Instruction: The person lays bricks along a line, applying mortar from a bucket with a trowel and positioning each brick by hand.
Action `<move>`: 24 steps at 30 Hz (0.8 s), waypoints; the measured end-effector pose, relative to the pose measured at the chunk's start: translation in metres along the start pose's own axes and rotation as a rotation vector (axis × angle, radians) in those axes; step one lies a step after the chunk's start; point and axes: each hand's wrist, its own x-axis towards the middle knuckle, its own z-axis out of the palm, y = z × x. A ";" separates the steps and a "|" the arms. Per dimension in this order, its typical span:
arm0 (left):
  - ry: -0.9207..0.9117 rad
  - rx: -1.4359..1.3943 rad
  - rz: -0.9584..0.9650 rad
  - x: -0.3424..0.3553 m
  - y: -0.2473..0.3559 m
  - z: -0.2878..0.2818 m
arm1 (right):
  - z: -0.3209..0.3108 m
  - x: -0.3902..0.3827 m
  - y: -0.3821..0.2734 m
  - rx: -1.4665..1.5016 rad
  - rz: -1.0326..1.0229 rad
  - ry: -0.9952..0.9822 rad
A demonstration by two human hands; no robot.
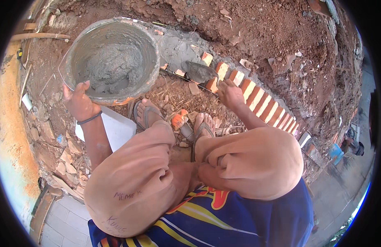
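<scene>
While left hand [78, 102] is gripping rim of round grey mortar-filled pan [112, 57], right hand [228, 92] is clasping dark steel trowel [198, 71] over red brick row [256, 99]; tilted pan risking spill.

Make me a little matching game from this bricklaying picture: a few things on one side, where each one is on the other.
Things:
1. mortar pan
2. trowel
3. row of bricks
4. white slab

Places:
A. on the ground beside the person's left foot
B. gripped at its rim by the left hand
C. running off to the right along the dug earth
D. held by the right hand, blade over the wet mortar bed

Pairs: 1-B, 2-D, 3-C, 4-A
</scene>
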 end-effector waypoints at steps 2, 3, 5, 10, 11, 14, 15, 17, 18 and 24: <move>-0.027 0.012 0.000 -0.003 0.003 0.006 | 0.010 -0.011 0.005 -0.052 0.082 0.144; -0.020 0.048 0.018 -0.003 0.005 0.006 | 0.012 -0.017 0.006 -0.040 0.094 0.148; -0.033 0.072 0.048 -0.005 0.008 0.012 | 0.005 -0.023 0.008 0.032 0.028 0.186; -0.161 0.018 0.082 -0.006 0.029 0.033 | 0.009 -0.013 0.023 -0.102 0.012 0.095; -0.174 0.018 0.099 -0.005 0.036 0.041 | -0.010 -0.013 0.015 -0.093 0.012 0.114; -0.381 0.027 0.036 -0.009 0.040 0.066 | -0.084 -0.029 -0.009 0.149 0.003 0.341; -0.430 0.103 0.027 -0.008 0.047 0.076 | -0.110 -0.025 -0.017 0.177 -0.092 0.387; -0.470 0.210 0.073 -0.014 0.071 0.097 | -0.167 -0.019 -0.056 0.091 -0.247 0.367; -0.482 0.257 0.039 -0.022 0.080 0.107 | -0.190 -0.013 -0.075 -0.006 -0.286 0.304; -0.644 0.412 0.107 -0.046 0.071 0.186 | -0.217 0.038 -0.127 -0.312 -0.306 0.049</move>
